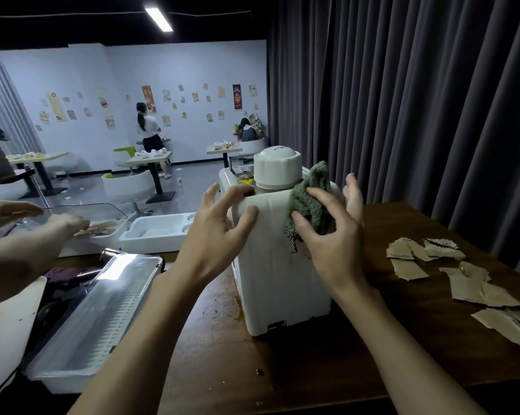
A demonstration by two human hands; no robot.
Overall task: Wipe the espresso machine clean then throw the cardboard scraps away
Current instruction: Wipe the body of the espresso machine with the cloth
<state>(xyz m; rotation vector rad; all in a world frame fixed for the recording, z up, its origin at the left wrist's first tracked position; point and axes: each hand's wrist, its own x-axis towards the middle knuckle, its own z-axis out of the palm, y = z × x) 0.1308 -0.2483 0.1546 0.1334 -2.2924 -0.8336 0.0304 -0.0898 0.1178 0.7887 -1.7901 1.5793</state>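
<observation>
My left hand (219, 232) grasps the top left corner of the machine (276, 280). The fingers are spread and bent over its upper edge, and the thumb presses its near face. My right hand (330, 244) clutches the cloth (309, 199), a green, fuzzy rag. Thumb and forefinger are curled round it and hold it against the machine's top right edge. A checked corner of the cloth hangs down the near face just under my thumb.

The machine is a white box standing upright on the table (402, 339), about mid-table and right in front of me. Brown drips and specks mark its near face. A round white cap (278, 169) sits on top of it, between my 2 hands, with a yellow sticker (245, 181) just left of the cap.

The scraps (468, 289) lie flat on the table to the right of the machine, apart from it. They are torn brown cardboard pieces, some overlapping, and run toward the table's right edge.

To my left, a long white tray (103, 319) with a clear lid lies at an angle near the table's corner. Beyond it sits a white foam tray (160, 232). Another person's hands (64, 226) reach in from the left, blurred. A dark curtain (402, 100) hangs behind the table. Far back, 2 people are by a wall hung with posters.
</observation>
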